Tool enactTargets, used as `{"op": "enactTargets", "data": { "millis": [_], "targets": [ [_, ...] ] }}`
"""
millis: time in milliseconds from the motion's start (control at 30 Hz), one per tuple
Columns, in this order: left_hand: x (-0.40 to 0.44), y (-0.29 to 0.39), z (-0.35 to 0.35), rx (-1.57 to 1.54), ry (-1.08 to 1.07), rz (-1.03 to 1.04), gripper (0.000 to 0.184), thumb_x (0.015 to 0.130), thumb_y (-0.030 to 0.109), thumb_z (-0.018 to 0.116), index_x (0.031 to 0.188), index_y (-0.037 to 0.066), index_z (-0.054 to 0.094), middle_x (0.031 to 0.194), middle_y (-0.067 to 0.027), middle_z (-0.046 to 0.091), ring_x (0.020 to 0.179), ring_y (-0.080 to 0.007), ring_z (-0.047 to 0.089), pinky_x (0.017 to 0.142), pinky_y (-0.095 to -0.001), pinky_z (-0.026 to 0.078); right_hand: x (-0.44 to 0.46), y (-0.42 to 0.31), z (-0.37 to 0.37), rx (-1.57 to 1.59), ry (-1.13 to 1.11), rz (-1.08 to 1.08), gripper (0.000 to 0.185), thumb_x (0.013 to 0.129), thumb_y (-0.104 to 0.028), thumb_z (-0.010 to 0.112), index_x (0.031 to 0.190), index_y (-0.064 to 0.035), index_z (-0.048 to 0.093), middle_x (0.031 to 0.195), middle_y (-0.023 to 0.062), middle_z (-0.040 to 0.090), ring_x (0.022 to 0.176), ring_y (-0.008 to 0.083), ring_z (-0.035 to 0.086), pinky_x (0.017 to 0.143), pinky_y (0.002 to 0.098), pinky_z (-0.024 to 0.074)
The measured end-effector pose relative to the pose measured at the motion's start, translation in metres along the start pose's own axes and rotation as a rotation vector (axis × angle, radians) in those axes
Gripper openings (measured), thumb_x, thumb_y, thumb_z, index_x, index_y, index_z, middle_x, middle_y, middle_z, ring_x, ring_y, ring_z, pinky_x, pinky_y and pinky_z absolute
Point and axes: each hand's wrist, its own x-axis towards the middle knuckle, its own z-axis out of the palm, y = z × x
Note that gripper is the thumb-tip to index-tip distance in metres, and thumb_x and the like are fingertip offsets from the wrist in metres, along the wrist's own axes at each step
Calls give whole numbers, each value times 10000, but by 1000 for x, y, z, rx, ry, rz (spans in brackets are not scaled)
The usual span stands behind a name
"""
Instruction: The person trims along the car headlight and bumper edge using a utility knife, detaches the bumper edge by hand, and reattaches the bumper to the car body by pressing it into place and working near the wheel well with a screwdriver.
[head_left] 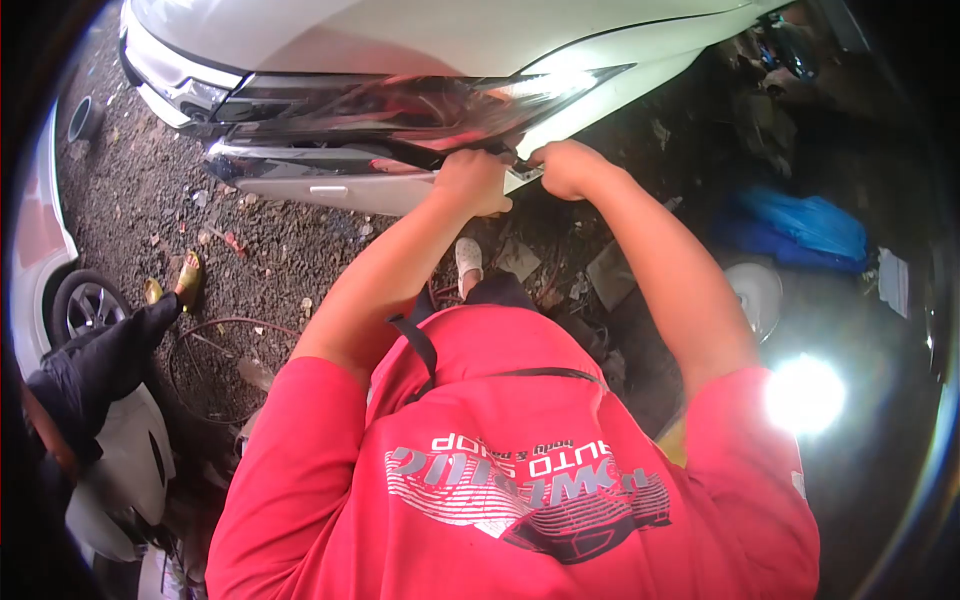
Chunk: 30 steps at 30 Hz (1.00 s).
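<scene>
In front of me is the corner of a white car, with its dark glossy headlight (pixel 400 105) above a white bumper (pixel 340 190). My left hand (pixel 474 182) is closed over the bumper's end, just below the headlight, its thumb pointing down and to the right. Close beside it, my right hand (pixel 572 168) is curled at the bumper's corner, next to the white fender (pixel 585 105). A dark gap and a small dark edge show between the two hands. The fingertips of both hands are hidden behind the panel edge.
A person's dark-trousered leg (pixel 100 360) and sandalled foot (pixel 188 275) are at the left, near another car's wheel (pixel 90 305). A hose (pixel 190 340) lies on the gravel (pixel 260 270). Blue plastic bags (pixel 805 225) and a round pale object (pixel 755 295) lie right, near a bright lamp (pixel 805 393).
</scene>
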Motion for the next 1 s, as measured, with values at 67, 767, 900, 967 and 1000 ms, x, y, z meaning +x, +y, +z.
{"op": "enactTargets", "data": {
  "millis": [67, 767, 900, 967, 1000],
  "targets": [
    [-6, 3, 0, 19, 21, -19, 765, 760, 471, 863, 1443, 204, 646, 1166, -151, 780, 1106, -382, 739, 987, -483, 565, -24, 4, 10, 16, -37, 9, 410, 927, -95, 567, 1299, -142, 735, 1173, 274, 742, 1137, 381, 730, 947, 506, 586],
    [-10, 24, 28, 25, 414, -108, 652, 769, 465, 833, 1344, 216, 652, 943, -117, 795, 960, -357, 760, 832, -498, 572, -44, 9, 82, -116, 420, -158, 437, 971, -105, 589, 1405, -65, 615, 1197, 243, 640, 955, 429, 763, 811, 520, 632],
    [-12, 21, 31, 32, 436, -88, 651, 776, 468, 815, 1356, 211, 667, 949, -148, 787, 958, -373, 756, 837, -509, 570, -45, -2, 84, -98, 428, -107, 346, 1025, -150, 542, 1335, -40, 651, 1202, 249, 646, 992, 414, 767, 848, 509, 637],
    [-11, 21, 31, 68, 401, -111, 676, 778, 456, 813, 1390, 212, 665, 959, -132, 791, 989, -365, 754, 854, -494, 572, -41, -4, 78, -111, 438, -99, 331, 1022, -158, 551, 1310, -45, 668, 1172, 240, 663, 987, 417, 768, 847, 509, 637],
    [-12, 21, 31, 63, 404, -111, 676, 778, 456, 813, 1390, 212, 665, 959, -132, 791, 989, -365, 754, 854, -494, 572, -39, -4, 74, -164, 434, -132, 297, 1008, -154, 573, 1256, -48, 698, 1133, 224, 692, 990, 412, 770, 850, 507, 636]
  ]
}}
